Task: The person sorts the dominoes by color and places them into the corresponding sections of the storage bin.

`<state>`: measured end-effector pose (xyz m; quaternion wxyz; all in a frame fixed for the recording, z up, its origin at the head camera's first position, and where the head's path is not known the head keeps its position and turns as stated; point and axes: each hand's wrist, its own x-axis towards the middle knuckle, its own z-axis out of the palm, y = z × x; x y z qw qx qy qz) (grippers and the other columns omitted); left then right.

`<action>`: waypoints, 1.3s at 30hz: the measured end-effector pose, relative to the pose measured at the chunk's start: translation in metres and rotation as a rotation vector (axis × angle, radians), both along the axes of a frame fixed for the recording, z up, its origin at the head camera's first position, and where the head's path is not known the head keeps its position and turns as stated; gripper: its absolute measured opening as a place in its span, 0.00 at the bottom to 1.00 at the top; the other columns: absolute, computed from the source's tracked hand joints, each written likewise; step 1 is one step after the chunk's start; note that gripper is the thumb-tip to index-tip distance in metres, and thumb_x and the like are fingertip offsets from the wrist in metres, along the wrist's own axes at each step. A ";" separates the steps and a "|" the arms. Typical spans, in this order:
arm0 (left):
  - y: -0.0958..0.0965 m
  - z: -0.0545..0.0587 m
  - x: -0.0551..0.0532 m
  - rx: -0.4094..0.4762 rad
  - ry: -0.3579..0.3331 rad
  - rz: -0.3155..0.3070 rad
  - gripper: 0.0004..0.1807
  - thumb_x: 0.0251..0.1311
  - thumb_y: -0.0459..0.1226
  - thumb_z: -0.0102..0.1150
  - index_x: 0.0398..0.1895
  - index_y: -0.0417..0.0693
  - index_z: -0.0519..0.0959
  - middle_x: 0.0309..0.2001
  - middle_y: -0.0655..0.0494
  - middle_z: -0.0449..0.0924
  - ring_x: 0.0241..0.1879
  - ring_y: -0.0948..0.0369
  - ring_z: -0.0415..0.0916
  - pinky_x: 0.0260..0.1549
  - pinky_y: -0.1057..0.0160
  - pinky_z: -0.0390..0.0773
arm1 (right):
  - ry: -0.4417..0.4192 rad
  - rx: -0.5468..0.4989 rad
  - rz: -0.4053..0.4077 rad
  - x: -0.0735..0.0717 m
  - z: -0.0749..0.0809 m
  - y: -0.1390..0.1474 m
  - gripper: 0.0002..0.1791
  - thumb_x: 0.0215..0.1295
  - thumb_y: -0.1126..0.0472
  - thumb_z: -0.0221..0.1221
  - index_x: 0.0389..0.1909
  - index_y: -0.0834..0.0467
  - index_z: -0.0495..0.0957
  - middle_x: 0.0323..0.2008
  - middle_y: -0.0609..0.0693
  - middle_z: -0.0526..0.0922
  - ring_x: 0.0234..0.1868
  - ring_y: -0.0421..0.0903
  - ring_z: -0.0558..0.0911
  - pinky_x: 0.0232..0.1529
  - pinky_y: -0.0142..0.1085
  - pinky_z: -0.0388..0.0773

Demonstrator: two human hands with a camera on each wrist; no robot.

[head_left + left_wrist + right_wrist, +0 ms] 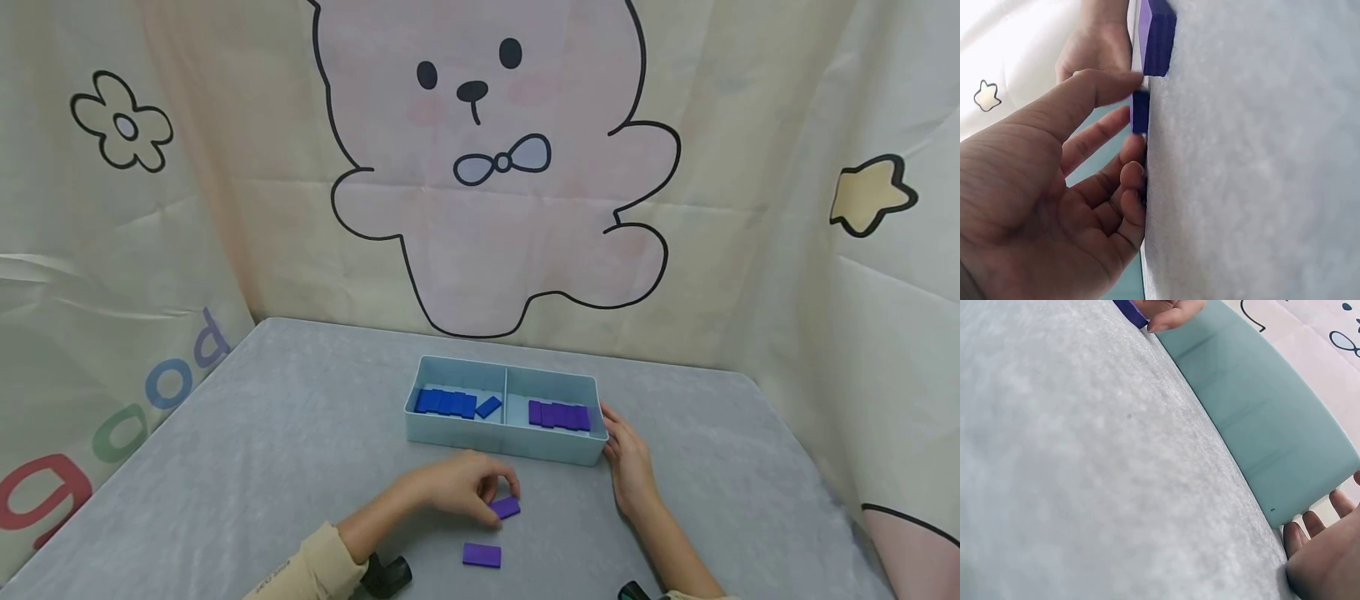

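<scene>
My left hand (463,486) is low over the table in front of the box and pinches a small purple tile (506,507) between thumb and index finger. In the left wrist view that tile (1140,112) shows edge-on between the thumb and a fingertip, while the other fingers curl below. A second purple tile (482,555) lies flat on the table, nearer to me. My right hand (632,468) rests against the right end of a light blue two-part box (495,434). In the right wrist view its fingertips (1314,520) touch the box's end.
Blue tiles (446,403) lie in an overlapping row in the box's left compartment, with one loose blue tile (489,407) beside them. Several purple tiles (558,415) overlap in the right compartment. A grey cloth covers the table (300,433), and printed curtains (285,250) hang around it.
</scene>
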<state>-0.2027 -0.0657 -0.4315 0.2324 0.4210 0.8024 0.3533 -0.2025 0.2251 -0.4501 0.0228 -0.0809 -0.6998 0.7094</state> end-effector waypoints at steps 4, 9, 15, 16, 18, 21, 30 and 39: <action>-0.004 0.000 -0.003 0.041 -0.082 -0.024 0.21 0.58 0.32 0.77 0.55 0.44 0.83 0.26 0.66 0.75 0.25 0.74 0.69 0.27 0.76 0.68 | 0.001 0.003 0.002 -0.001 0.000 -0.001 0.30 0.86 0.56 0.40 0.83 0.61 0.57 0.83 0.56 0.59 0.69 0.40 0.72 0.56 0.20 0.71; -0.009 0.000 -0.009 0.058 -0.183 -0.052 0.25 0.57 0.27 0.76 0.59 0.39 0.82 0.30 0.60 0.77 0.26 0.73 0.69 0.28 0.75 0.68 | 0.004 -0.006 -0.004 -0.001 0.001 -0.001 0.30 0.86 0.57 0.40 0.82 0.61 0.58 0.82 0.55 0.60 0.68 0.39 0.74 0.56 0.20 0.72; -0.009 0.000 -0.011 0.052 -0.195 -0.041 0.23 0.58 0.26 0.75 0.58 0.39 0.82 0.29 0.60 0.78 0.26 0.72 0.69 0.27 0.75 0.69 | 0.007 -0.016 -0.001 -0.002 0.001 -0.002 0.30 0.85 0.58 0.40 0.82 0.62 0.58 0.82 0.55 0.60 0.66 0.36 0.74 0.56 0.19 0.72; -0.009 0.000 -0.011 0.053 -0.193 -0.036 0.23 0.58 0.26 0.76 0.57 0.39 0.82 0.29 0.61 0.78 0.26 0.72 0.69 0.27 0.75 0.69 | 0.007 -0.015 0.000 -0.002 0.001 -0.002 0.30 0.85 0.58 0.40 0.82 0.62 0.58 0.82 0.55 0.60 0.66 0.36 0.74 0.56 0.19 0.72; -0.009 -0.001 -0.010 0.051 -0.187 -0.025 0.21 0.57 0.27 0.76 0.55 0.40 0.83 0.28 0.63 0.77 0.25 0.73 0.69 0.27 0.75 0.68 | 0.010 -0.014 0.003 -0.001 0.001 -0.002 0.30 0.85 0.58 0.40 0.82 0.62 0.58 0.82 0.55 0.60 0.66 0.36 0.74 0.56 0.20 0.72; -0.008 -0.002 -0.010 0.051 -0.170 -0.006 0.20 0.56 0.29 0.78 0.52 0.43 0.83 0.27 0.65 0.77 0.25 0.73 0.69 0.27 0.75 0.67 | 0.013 -0.014 0.005 -0.001 0.001 -0.002 0.30 0.85 0.58 0.40 0.82 0.62 0.58 0.82 0.55 0.60 0.66 0.36 0.74 0.56 0.20 0.72; -0.005 -0.002 -0.006 0.056 -0.127 0.056 0.19 0.55 0.32 0.80 0.49 0.47 0.84 0.25 0.67 0.76 0.25 0.73 0.69 0.27 0.75 0.67 | 0.007 -0.015 0.003 -0.001 0.001 -0.002 0.30 0.86 0.57 0.40 0.83 0.61 0.58 0.82 0.55 0.60 0.70 0.40 0.72 0.57 0.20 0.72; -0.002 0.003 -0.002 0.107 -0.096 0.125 0.20 0.55 0.34 0.80 0.50 0.48 0.84 0.28 0.65 0.78 0.25 0.72 0.70 0.28 0.74 0.70 | -0.008 -0.004 -0.003 -0.001 0.001 -0.001 0.30 0.86 0.56 0.40 0.83 0.60 0.57 0.82 0.54 0.59 0.65 0.34 0.74 0.56 0.19 0.71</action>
